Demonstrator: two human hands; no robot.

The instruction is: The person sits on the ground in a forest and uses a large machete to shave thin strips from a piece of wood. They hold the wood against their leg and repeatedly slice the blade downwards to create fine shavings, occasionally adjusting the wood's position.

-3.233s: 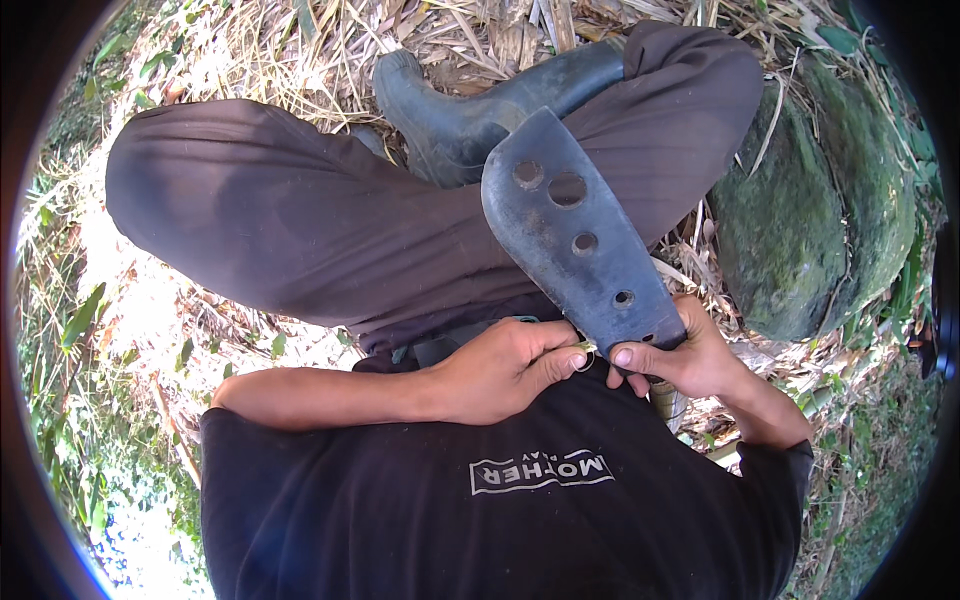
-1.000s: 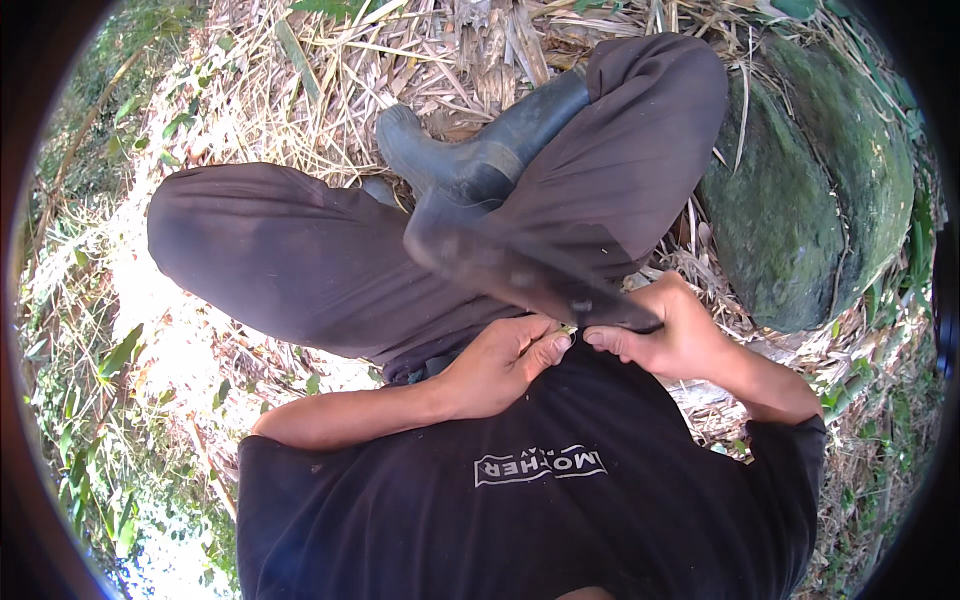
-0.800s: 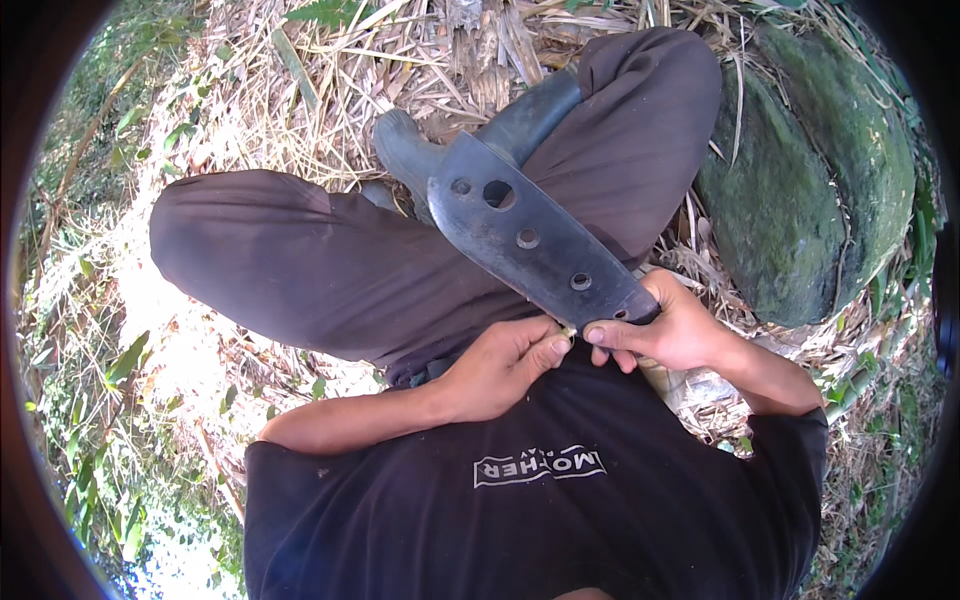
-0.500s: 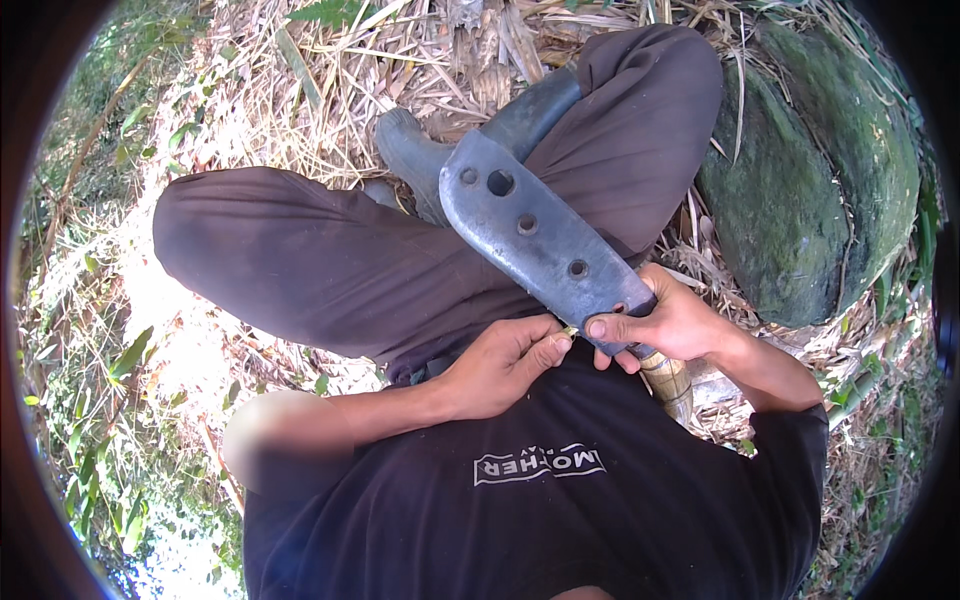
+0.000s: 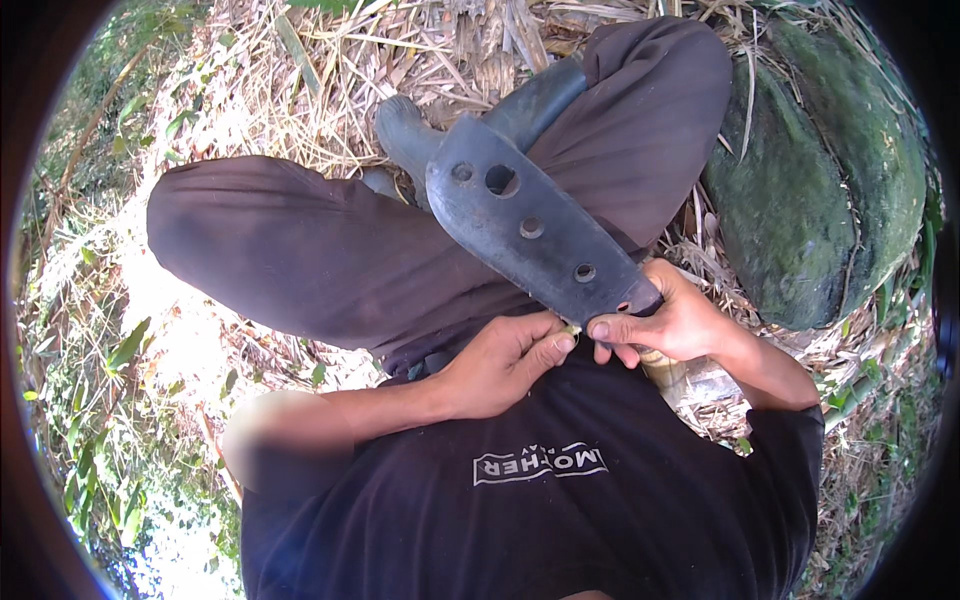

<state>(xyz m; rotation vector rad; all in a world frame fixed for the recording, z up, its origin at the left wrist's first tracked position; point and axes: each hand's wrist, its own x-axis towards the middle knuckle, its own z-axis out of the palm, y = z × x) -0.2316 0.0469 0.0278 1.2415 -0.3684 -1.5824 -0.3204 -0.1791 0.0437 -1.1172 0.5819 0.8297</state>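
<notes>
A broad dark cleaver-like blade (image 5: 520, 220) with several round holes slants across my lap, its wide end far and to the left. My right hand (image 5: 675, 318) is closed round the near end of the blade, thumb pressed on its face. Below that hand shows a yellowish, bamboo-like handle (image 5: 662, 372), partly hidden by the fingers. My left hand (image 5: 510, 365) pinches a small pale green sliver (image 5: 573, 329) between thumb and finger, right beside the blade's near edge and close to my right thumb. Most of the sliver is hidden by the fingers.
My crossed legs in dark trousers (image 5: 270, 240) and a rubber boot (image 5: 408, 135) lie beyond my hands. A large mossy rock (image 5: 800, 190) stands at the right. Dry leaves and stalks (image 5: 330, 60) cover the ground, with green plants (image 5: 125, 350) at the left.
The blade has tilted slightly, and its face now looks darker with less glare. Both hands keep almost the same place and grip.
</notes>
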